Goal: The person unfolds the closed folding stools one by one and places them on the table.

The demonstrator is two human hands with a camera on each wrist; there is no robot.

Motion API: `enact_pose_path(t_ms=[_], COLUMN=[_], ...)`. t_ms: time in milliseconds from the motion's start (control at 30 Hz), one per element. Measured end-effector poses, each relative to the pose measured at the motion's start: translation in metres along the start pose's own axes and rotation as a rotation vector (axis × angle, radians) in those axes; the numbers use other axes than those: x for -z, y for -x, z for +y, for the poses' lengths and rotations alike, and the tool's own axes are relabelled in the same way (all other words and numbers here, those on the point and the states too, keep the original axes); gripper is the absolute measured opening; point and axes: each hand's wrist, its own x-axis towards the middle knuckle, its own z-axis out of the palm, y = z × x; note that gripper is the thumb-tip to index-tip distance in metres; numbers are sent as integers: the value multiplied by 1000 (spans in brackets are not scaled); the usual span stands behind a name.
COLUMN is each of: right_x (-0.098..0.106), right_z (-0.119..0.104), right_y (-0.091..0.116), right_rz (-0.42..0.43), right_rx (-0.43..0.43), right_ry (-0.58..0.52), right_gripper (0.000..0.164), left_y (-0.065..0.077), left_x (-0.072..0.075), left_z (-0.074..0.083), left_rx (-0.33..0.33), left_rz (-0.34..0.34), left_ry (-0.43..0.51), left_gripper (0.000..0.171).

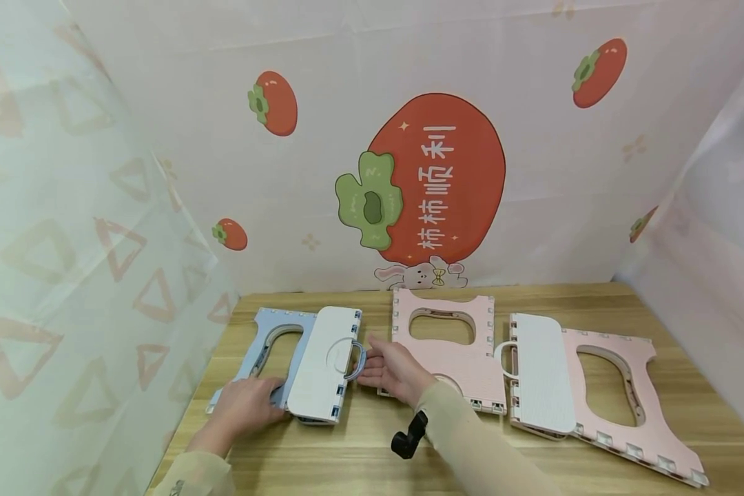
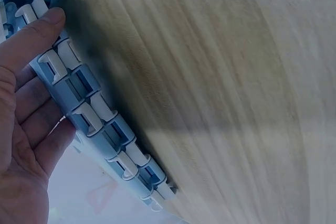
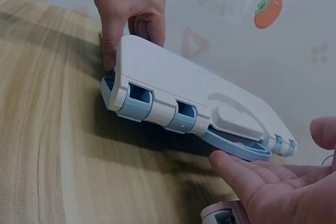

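Observation:
A blue and white folding stool [image 1: 325, 358] lies folded on the wooden table at the left. My left hand [image 1: 244, 410] grips its near edge; in the left wrist view the thumb is on one side of the blue stool leg's hinged edge [image 2: 107, 129] and the fingers are on the other. At the stool's right side is my right hand [image 1: 393, 368], palm turned up and fingers extended by the blue carrying handle [image 3: 239, 148]. A fingertip shows inside the handle loop in the right wrist view. The stool's white top is slightly raised off the table there.
Close to my right hand lies a pink folding stool panel [image 1: 440, 358] with a long opening. A white top panel [image 1: 542, 372] with a handle and a pink leg panel [image 1: 651, 406] lie further right. Printed cloth walls [image 1: 322, 207] border the table [image 1: 322, 461].

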Motion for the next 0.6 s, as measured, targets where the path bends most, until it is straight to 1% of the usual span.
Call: enact_pose_path(t_ms=[167, 300, 400, 600], right_x=[1, 1, 1, -1], right_z=[-6, -10, -15, -24], right_y=[3, 6, 9, 12], right_rz=[39, 59, 67, 62], right_rx=[23, 35, 50, 88], right_ry=[-6, -44, -54, -39], right_gripper=[49, 39, 36, 35], left_y=[-1, -2, -4, -4], left_x=[3, 6, 7, 8], left_z=[4, 7, 9, 13], left_rx=[-1, 2, 7, 11], left_rz=[4, -7, -11, 11], left_ry=[7, 25, 43, 87], left_gripper=[52, 55, 57, 56])
